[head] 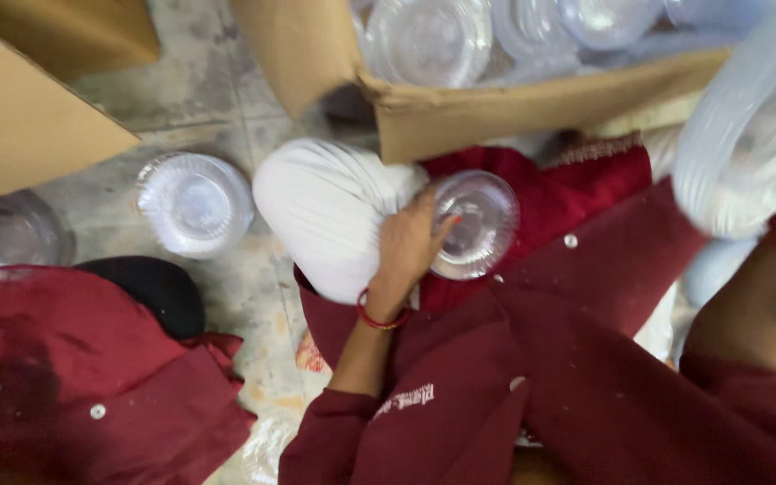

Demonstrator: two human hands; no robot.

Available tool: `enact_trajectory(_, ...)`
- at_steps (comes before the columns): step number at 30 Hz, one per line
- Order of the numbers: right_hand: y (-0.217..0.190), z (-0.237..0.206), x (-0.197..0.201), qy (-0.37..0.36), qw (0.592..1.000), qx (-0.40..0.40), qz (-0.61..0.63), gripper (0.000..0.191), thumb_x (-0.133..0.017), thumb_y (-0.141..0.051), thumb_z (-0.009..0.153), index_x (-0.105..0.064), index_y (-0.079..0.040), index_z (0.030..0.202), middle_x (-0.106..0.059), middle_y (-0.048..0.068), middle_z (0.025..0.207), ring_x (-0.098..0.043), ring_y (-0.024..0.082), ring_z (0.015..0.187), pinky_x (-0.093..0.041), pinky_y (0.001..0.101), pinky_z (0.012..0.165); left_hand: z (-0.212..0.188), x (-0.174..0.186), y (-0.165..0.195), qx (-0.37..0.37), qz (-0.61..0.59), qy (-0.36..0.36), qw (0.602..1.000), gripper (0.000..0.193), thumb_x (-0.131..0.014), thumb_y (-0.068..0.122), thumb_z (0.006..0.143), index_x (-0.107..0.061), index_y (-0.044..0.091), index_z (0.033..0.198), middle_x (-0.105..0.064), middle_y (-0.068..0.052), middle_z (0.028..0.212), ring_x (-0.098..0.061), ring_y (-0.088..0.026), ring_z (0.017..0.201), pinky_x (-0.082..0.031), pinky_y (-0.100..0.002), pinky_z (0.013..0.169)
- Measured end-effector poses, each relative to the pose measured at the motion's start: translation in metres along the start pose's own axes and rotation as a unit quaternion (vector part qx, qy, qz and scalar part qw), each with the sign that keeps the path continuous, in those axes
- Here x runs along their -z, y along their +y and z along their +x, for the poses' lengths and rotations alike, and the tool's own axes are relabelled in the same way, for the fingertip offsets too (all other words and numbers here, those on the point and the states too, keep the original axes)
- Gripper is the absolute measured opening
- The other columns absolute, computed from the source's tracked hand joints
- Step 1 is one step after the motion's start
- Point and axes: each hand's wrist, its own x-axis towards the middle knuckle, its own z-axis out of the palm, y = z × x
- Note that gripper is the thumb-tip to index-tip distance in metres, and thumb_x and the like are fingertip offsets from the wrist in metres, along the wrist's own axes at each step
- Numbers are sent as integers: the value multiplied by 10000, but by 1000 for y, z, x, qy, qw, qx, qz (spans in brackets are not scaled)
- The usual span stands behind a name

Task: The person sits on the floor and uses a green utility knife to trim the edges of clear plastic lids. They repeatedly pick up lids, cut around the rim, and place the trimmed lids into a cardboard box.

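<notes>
Left hand gripped a clear plastic bowl mid-frame over the lap — fingers curled on its rim to steady it. Right hand at right edge was hidden behind a blurred bowl stack — couldn't tell its grip.

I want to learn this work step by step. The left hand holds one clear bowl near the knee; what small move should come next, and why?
Probably lift the bowl toward the stack raised at the right. The left hand grips the bowl by its rim, apart from the stack, and the box above already holds similar clear bowls. The right hand itself is hidden, so this is a guess.
</notes>
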Motion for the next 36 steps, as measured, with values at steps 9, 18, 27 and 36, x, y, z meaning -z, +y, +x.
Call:
enact_trajectory(9, 120, -104, -16, -1, 949, -229, 216, 325, -625, -222, 1092, -583, -44, 1361, -681, 23, 1122, -673, 110, 899, -578, 281, 735, -49, 19, 44, -71, 66, 158, 983, 730, -898, 241, 836, -552, 145, 1471, -560, -82, 1482, -513, -321, 1404, -488, -441, 1146)
enact_trajectory(18, 138, -117, -44, -242, 857, -334, 309, 472, -595, -197, 1042, -496, -2, 1461, -655, 90, 1288, -674, 160, 1111, -586, 313, 962, -38, 10, 107, -285, -207, 59, 934, 1244, -999, 542, 660, -298, 209, 1631, -303, -22, 1666, -340, -265, 1542, -340, -449, 1307)
enact_trajectory(27, 210, -113, -24, -245, 762, -257, 541, 622, -573, -278, 1045, -341, -74, 1585, -484, 109, 1487, -518, 234, 1226, -482, 372, 1004, -16, -29, 155, -296, -2, 37, 954, 1063, -951, 488, 726, -401, 210, 1592, -355, -58, 1632, -423, -313, 1500, -406, -457, 1265)
enact_trajectory(36, 259, -113, -10, -229, 698, -276, 620, 574, -533, -276, 1068, -354, -87, 1580, -490, 92, 1489, -523, 216, 1240, -485, 359, 1010, -3, -50, 157, -328, 42, 50, 942, 880, -925, 432, 808, -483, 202, 1533, -394, -59, 1634, -403, -310, 1497, -399, -442, 1265)
